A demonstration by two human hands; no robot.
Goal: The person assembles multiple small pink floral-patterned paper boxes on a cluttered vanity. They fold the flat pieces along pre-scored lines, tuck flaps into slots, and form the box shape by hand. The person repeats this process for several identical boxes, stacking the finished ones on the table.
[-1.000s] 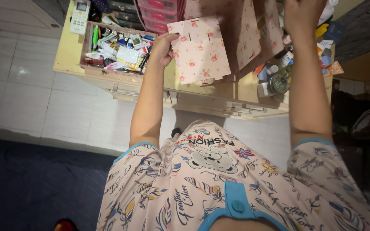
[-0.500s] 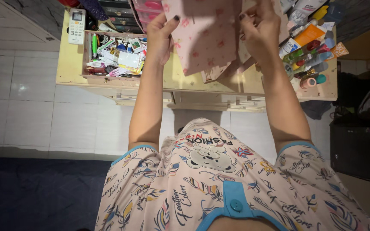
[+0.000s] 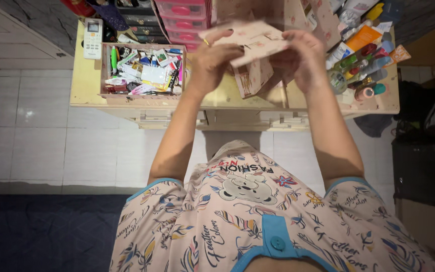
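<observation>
Both my hands hold a pink floral cardboard panel (image 3: 255,40) above the cream table (image 3: 84,80). My left hand (image 3: 212,60) grips its left edge with fingers curled over the top. My right hand (image 3: 300,58) pinches its right edge. The panel is tilted nearly flat. Under it hangs another pink floral piece (image 3: 252,78), close to the table top. More floral panels (image 3: 303,15) stand behind, near the table's back.
An open box of small packets and pens (image 3: 142,68) sits left on the table, with a white remote (image 3: 93,31) beside it. Pink plastic drawers (image 3: 185,12) stand at the back. Bottles and tubes (image 3: 361,55) crowd the right end. White floor tiles lie below.
The panel went from upright in my left hand to tilted nearly flat between both hands. My right hand came down from the back of the table to the panel's right edge.
</observation>
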